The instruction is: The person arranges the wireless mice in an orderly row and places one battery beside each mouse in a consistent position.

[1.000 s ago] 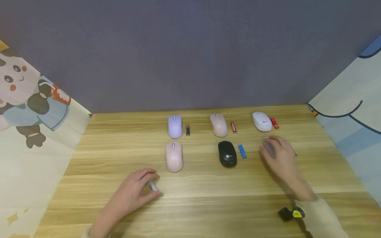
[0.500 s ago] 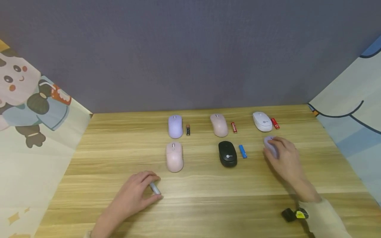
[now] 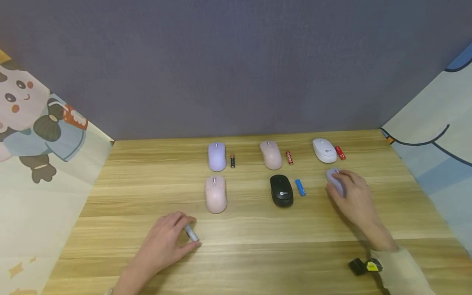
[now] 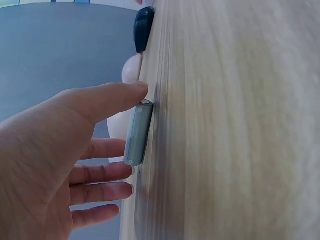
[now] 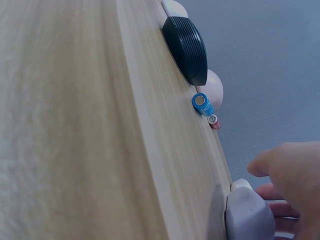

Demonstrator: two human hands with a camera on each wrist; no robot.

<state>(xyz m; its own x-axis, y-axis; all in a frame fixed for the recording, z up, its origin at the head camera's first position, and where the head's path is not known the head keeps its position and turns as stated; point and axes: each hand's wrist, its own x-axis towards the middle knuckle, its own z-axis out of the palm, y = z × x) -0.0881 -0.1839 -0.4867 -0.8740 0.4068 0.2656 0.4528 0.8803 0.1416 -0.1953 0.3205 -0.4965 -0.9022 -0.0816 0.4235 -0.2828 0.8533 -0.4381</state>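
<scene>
Near the front left, my left hand (image 3: 167, 235) curls thumb and index finger around the two ends of a small grey battery (image 3: 191, 232). In the left wrist view the thumb lies right at one end of the battery (image 4: 138, 132), low over the wood. My right hand (image 3: 355, 198) lies over a lavender computer mouse (image 3: 336, 182) at the right, covering much of it. The right wrist view shows the thumb (image 5: 262, 165) raised off the mouse (image 5: 250, 215), with the other fingers partly hidden behind it.
A purple mouse (image 3: 216, 157), two pink mice (image 3: 271, 155) (image 3: 216, 194), a black mouse (image 3: 282, 190) and a white mouse (image 3: 324, 150) stand in two rows. Beside them lie a black battery (image 3: 232, 161), red batteries (image 3: 289, 158) (image 3: 340, 153) and a blue battery (image 3: 300, 187).
My right hand has shifted slightly right, uncovering more of the lavender mouse; a thin item seen beside the hand at first is now hidden. My left hand has barely moved.
</scene>
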